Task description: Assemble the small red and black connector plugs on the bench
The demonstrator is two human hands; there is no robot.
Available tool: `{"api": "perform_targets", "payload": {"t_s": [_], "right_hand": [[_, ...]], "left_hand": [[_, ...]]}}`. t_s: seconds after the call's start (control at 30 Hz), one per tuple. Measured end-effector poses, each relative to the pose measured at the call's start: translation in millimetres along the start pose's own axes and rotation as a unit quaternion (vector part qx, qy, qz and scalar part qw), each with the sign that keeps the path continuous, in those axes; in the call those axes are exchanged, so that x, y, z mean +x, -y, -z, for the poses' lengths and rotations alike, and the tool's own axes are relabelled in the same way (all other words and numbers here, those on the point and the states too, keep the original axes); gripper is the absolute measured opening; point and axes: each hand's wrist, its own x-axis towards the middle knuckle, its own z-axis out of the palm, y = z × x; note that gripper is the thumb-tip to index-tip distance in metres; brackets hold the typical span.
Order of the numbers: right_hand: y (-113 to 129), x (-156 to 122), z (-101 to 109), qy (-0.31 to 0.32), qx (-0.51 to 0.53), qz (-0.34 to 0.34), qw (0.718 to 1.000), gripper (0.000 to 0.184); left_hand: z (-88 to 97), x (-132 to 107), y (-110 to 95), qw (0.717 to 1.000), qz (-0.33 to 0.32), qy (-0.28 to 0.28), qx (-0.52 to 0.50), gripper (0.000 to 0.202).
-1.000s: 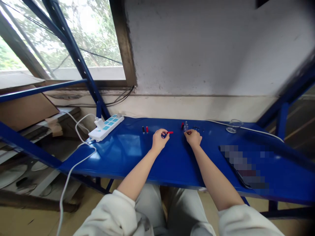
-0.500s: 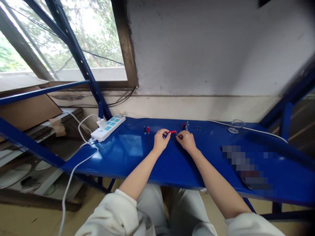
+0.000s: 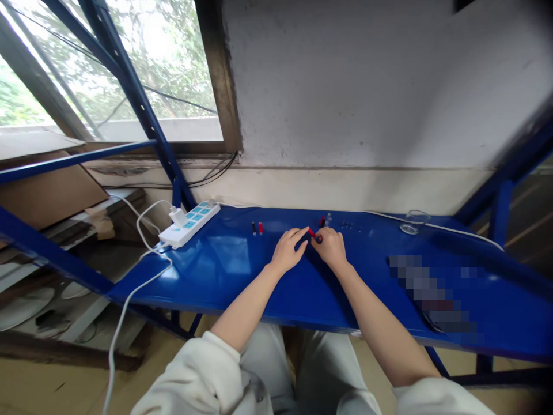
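My right hand (image 3: 330, 246) pinches a small red tube (image 3: 311, 232) above the blue table (image 3: 233, 288). The tube tilts, with its upper end toward my left hand (image 3: 288, 251). That hand is open, its index finger stretched out to the tube's end and its thumb held apart below; whether the fingertip presses on it I cannot tell. Left of my hands, a black tube (image 3: 254, 227) and another red tube (image 3: 260, 227) stand upright, both with pale lower ends. Just behind my right hand are more red and black pieces (image 3: 322, 221) and clear tubes (image 3: 328, 219), partly hidden.
Several tiny clear parts (image 3: 347, 225) lie right of the clear tubes. A white power strip (image 3: 190, 226) with a plug and cable sits at the table's left end. A round clear container (image 3: 409, 229) stands at the back right, near a white cable. A blurred-out dark item (image 3: 432, 297) lies at the right.
The red tube, level between both hands before, now tilts in my right hand's fingers. My left hand has let go of its end and straightened its fingers.
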Motion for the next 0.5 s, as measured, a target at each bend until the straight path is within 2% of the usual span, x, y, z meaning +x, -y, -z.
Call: {"api": "perform_targets", "payload": {"t_s": [0.1, 0.3, 0.5], "right_hand": [[-0.3, -0.1, 0.5, -0.011, 0.012, 0.003, 1.000, 0.012], [1.8, -0.9, 2.5, 0.000, 0.030, 0.045, 0.999, 0.010], [2.4, -1.3, 3.4, 0.025, 0.028, 0.062, 0.997, 0.014]], "left_hand": [[-0.4, -0.3, -0.4, 1.000, -0.007, 0.018, 0.006, 0.038], [-1.8, 0.6, 3.5, 0.999, 0.014, -0.024, -0.020, 0.022], [-2.3, 1.6, 4.0, 0.999, 0.019, -0.022, -0.015, 0.014]]}}
